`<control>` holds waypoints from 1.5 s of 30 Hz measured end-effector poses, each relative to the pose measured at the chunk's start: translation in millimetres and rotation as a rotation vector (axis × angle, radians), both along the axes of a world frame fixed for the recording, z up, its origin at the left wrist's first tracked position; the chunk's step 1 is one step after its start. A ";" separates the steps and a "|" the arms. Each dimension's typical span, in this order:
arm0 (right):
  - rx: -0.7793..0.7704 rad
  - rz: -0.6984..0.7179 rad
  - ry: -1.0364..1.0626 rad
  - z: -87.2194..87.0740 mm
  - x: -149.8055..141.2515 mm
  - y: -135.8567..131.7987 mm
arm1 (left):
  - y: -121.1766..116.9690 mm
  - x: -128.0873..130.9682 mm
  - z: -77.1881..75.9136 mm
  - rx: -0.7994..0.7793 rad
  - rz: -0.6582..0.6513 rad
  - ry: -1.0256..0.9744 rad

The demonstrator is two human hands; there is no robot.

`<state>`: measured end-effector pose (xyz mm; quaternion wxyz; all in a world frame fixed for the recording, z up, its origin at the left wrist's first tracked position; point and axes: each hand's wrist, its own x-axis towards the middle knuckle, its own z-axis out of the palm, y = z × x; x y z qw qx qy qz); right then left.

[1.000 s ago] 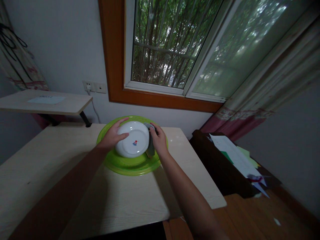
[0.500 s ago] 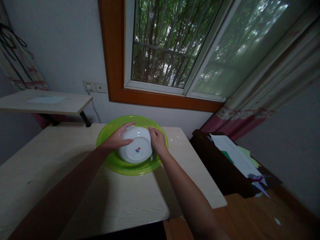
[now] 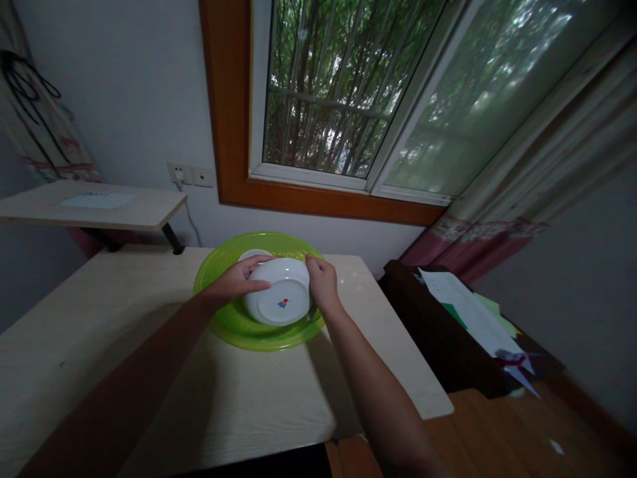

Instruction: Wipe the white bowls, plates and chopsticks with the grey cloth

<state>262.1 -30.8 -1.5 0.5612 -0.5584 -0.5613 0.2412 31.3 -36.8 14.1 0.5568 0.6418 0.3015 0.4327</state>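
A white bowl lies upside down in a wide green basin on the pale wooden table. A small red and blue mark shows on the bowl's base. My left hand grips the bowl's left rim, thumb over the base. My right hand is closed at the bowl's right edge, fingers curled round it; what it holds beyond the rim is hidden. The rim of a second white dish peeks out behind my left hand.
A low side table with a sheet of paper stands at the left. Wall sockets and a cable sit under the window. A dark cabinet with papers stands at the right, beside a curtain.
The bowl has tipped and shifted right, its base now facing me more. The grey cloth seen by my right hand a second ago is no longer visible.
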 end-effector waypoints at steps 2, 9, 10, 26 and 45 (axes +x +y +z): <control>0.012 -0.002 0.000 3.9 3.0 -1.9 | 0.5 -0.2 -1.1 -0.054 -0.022 -0.042; 0.107 -0.110 -0.066 36.5 14.3 -16.6 | 9.8 0.8 0.1 -0.171 0.159 -0.175; 0.142 -0.137 -0.097 42.6 15.6 -19.2 | 12.2 -0.1 1.3 -0.184 0.199 -0.176; 0.959 -0.056 -0.702 53.4 -1.3 -32.2 | -8.4 -2.6 13.2 -0.675 -0.019 -0.266; 0.288 0.692 -0.759 41.7 -19.1 -22.6 | 0.4 -5.7 -13.5 -0.401 0.222 -0.299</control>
